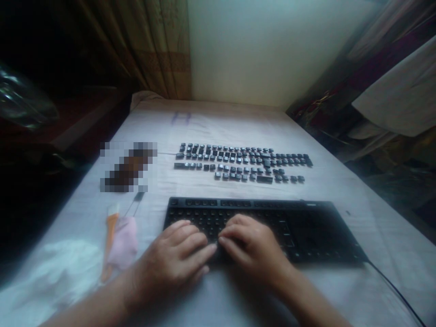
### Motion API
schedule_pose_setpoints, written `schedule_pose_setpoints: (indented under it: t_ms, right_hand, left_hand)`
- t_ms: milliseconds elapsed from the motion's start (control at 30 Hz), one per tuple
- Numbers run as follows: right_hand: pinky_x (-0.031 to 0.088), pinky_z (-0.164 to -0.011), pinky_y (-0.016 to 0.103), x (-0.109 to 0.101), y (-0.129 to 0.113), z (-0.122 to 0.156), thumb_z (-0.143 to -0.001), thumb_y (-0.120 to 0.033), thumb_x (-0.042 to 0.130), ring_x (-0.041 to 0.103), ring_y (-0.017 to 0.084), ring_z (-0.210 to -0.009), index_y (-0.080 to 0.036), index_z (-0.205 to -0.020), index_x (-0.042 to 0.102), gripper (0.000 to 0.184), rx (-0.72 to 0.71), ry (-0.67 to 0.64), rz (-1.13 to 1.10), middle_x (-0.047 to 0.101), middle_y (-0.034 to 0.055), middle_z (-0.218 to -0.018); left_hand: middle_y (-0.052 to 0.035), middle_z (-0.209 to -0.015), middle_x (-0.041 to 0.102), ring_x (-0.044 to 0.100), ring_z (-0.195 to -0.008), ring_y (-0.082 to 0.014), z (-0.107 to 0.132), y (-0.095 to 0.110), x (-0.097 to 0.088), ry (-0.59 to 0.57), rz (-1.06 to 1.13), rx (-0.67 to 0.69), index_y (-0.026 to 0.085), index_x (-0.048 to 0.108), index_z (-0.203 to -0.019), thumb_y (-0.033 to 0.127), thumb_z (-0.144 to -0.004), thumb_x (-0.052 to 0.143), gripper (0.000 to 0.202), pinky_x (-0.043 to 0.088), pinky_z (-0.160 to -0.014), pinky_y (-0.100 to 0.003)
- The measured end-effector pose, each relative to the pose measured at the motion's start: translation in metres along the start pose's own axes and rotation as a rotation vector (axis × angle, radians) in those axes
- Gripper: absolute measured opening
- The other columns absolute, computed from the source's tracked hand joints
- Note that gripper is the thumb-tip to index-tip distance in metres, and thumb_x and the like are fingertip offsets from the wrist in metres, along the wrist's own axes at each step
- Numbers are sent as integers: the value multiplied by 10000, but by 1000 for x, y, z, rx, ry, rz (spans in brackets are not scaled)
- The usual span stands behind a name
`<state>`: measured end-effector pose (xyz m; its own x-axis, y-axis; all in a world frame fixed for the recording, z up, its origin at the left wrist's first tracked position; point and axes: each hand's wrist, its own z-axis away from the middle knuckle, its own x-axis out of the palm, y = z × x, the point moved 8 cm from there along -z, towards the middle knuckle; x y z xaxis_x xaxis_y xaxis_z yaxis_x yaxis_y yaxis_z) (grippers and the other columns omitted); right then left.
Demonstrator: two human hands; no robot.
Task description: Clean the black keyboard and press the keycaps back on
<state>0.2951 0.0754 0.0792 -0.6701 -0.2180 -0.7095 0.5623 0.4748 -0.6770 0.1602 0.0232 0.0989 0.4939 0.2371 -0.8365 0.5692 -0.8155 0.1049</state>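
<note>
The black keyboard (316,229) lies lengthwise from left to right.

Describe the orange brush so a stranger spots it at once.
On the pale sheet, find the black keyboard and look left of it, past the left hand. A slim brush lies there beside a pink cloth, its pale tip pointing away; the orange handle sets it apart from that cloth.

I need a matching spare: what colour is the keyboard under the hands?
The keyboard is black; it shows in the head view.
</note>
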Motion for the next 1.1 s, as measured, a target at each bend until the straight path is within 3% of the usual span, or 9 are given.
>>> schedule_pose_setpoints:
  t_ms: [433, 1100]
  right_hand:
    - [483, -660, 265, 3, -4, 0, -846, -111, 651, 643, 164, -725, -207, -744, 713, 154, 13, 20, 80, 690, 18, -781]
    - [480, -658, 254, 4, -4, 1, -857, -114, 655, 635, 160, -719, -197, -739, 715, 157, 5, 36, 98, 680, 22, -777]
  left_hand:
    - [-42, -982, 687, 623, -954, -196, 1, 0, 2, -10, 11, -11, 195, 668, -1132, 231, -957, 553, 213, 510, -980, -391]
    - [-37, -960, 700, 623, -925, -191, -1, 0, 0, 29, 1, 2, 186, 692, -1100, 208, -999, 471, 244, 501, -960, -384]
